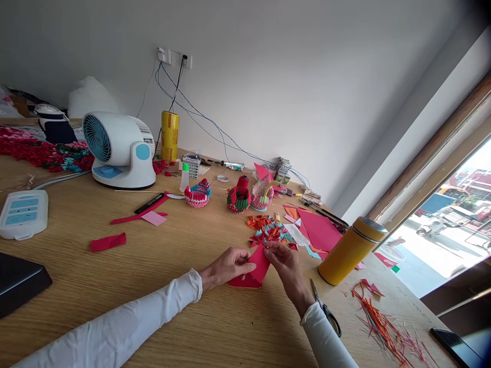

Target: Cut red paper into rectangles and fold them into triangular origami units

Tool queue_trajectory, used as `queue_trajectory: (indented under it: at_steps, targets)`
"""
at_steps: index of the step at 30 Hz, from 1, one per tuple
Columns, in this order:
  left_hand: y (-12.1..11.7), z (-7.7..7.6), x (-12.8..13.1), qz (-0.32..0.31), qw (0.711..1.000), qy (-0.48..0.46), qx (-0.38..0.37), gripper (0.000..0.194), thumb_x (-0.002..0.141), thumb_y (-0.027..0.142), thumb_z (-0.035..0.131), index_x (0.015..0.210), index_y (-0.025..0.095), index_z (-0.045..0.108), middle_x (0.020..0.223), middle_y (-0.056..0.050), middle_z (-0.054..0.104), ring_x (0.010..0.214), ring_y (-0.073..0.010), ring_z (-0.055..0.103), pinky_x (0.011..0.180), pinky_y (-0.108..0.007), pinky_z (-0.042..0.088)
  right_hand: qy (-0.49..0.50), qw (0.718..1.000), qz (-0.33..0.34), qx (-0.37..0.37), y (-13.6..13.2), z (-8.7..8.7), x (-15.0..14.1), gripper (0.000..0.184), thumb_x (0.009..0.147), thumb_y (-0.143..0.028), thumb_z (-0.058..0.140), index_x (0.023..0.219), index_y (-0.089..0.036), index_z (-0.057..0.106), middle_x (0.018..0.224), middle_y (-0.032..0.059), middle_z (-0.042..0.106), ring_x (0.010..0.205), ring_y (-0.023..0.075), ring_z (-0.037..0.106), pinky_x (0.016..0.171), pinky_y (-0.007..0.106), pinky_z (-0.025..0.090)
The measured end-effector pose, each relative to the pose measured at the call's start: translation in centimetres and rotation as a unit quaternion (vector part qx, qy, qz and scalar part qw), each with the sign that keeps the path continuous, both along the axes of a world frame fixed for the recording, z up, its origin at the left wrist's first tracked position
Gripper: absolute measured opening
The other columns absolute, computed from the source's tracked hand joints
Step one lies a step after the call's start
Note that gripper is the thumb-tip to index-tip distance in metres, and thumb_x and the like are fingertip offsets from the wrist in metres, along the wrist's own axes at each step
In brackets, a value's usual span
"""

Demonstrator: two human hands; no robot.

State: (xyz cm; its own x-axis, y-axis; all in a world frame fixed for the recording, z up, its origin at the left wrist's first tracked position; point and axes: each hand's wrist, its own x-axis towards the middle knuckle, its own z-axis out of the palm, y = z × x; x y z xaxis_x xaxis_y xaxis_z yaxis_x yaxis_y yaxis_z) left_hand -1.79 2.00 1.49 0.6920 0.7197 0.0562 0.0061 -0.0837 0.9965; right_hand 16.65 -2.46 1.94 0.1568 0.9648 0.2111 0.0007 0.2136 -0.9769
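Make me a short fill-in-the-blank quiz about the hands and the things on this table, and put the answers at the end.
1. The left hand and right hand hold folded red ____.
2. Beside the right wrist lies a black-handled pair of ____.
3. The yellow bottle stands to the ____ of both hands in the picture.
4. Toward the table's left side stands a white electric ____ with a blue grille.

Missing words: paper; scissors; right; fan.
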Motion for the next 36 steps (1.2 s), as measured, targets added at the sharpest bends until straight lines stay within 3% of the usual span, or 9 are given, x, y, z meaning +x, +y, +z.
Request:
queue_trajectory:
  at_steps: [6,13,20,25,27,31,34,36]
  targets:
    - [-0.4,0.5,0.5,0.049,0.998,-0.036,0.013,0.035,0.075,0.049,0.066,0.070,0.015,0.059,0.057,0.004,0.053,0.053,-0.0086,0.044,0.056,-0.021,0.033,-0.007,1.000,0.003,0.004,-1.2,0.3,-0.3,0.043,0.086,-0.056,0.056,0.096,-0.016,0.067,0.084,0.0060,0.069,0.073,0.0176,0.062,0.069,0.030,0.048]
    - [-1.3,1.1,0.5,0.104,0.991,-0.058,-0.059,0.036,0.072,0.049,0.067,0.080,0.014,0.064,0.065,0.000,0.059,0.056,-0.0103,0.046,0.049,-0.020,0.028,-0.063,0.998,0.022,-0.015,-2.2,0.4,-1.1,0.041,0.070,-0.055,0.075,0.074,-0.016,0.064,0.068,0.0025,0.065,0.064,0.0166,0.060,0.064,0.028,0.048]
    - [-0.8,1.7,0.7,0.085,0.993,-0.068,-0.052,0.041,0.067,0.053,0.072,0.078,0.013,0.068,0.067,0.000,0.061,0.055,-0.0091,0.043,0.053,-0.022,0.032,-0.111,0.992,0.037,-0.036,-2.5,1.4,-1.2,0.041,0.073,-0.056,0.072,0.072,-0.016,0.063,0.064,0.0029,0.064,0.061,0.0167,0.060,0.061,0.028,0.048]
    - [-0.7,1.9,0.7,0.096,0.986,-0.066,-0.118,0.042,0.063,0.051,0.076,0.074,0.011,0.068,0.049,0.006,0.046,0.046,-0.0060,0.031,0.046,-0.021,0.017,-0.159,0.987,-0.019,-0.031,-4.4,2.1,1.9,0.039,0.083,-0.056,0.060,0.084,-0.018,0.064,0.069,0.0045,0.066,0.065,0.0190,0.062,0.063,0.029,0.050]
    - [-0.5,1.8,0.6,0.093,0.983,-0.070,-0.142,0.042,0.063,0.050,0.077,0.076,0.011,0.068,0.048,0.006,0.046,0.045,-0.0055,0.031,0.045,-0.021,0.015,-0.308,0.944,-0.116,-0.025,-6.3,1.3,4.6,0.037,0.085,-0.056,0.055,0.084,-0.019,0.064,0.068,0.0053,0.066,0.065,0.0213,0.064,0.062,0.030,0.051]
    - [-0.3,1.4,0.8,0.098,0.976,-0.079,-0.178,0.040,0.062,0.047,0.079,0.075,0.011,0.067,0.052,0.003,0.053,0.048,-0.0062,0.042,0.046,-0.019,0.023,-0.546,0.807,-0.223,-0.018,-10.8,-2.3,10.2,0.028,0.088,-0.047,0.048,0.086,-0.024,0.064,0.078,0.0080,0.068,0.065,0.0250,0.067,0.056,0.034,0.049]
    - [-0.3,1.3,1.0,0.102,0.970,-0.083,-0.204,0.039,0.061,0.045,0.081,0.075,0.011,0.067,0.058,0.000,0.060,0.051,-0.0070,0.050,0.047,-0.019,0.028,-0.604,0.770,-0.206,-0.024,-13.0,-4.7,12.2,0.023,0.087,-0.038,0.048,0.096,-0.024,0.064,0.079,0.0075,0.068,0.065,0.0245,0.068,0.057,0.034,0.052]
    - [-0.4,1.3,1.1,0.101,0.967,-0.086,-0.216,0.039,0.060,0.044,0.082,0.079,0.012,0.068,0.068,-0.002,0.066,0.054,-0.0081,0.056,0.047,-0.018,0.030,-0.636,0.749,-0.185,-0.023,-13.4,-5.3,12.3,0.021,0.086,-0.037,0.052,0.097,-0.025,0.065,0.080,0.0077,0.068,0.068,0.0249,0.068,0.059,0.035,0.053]
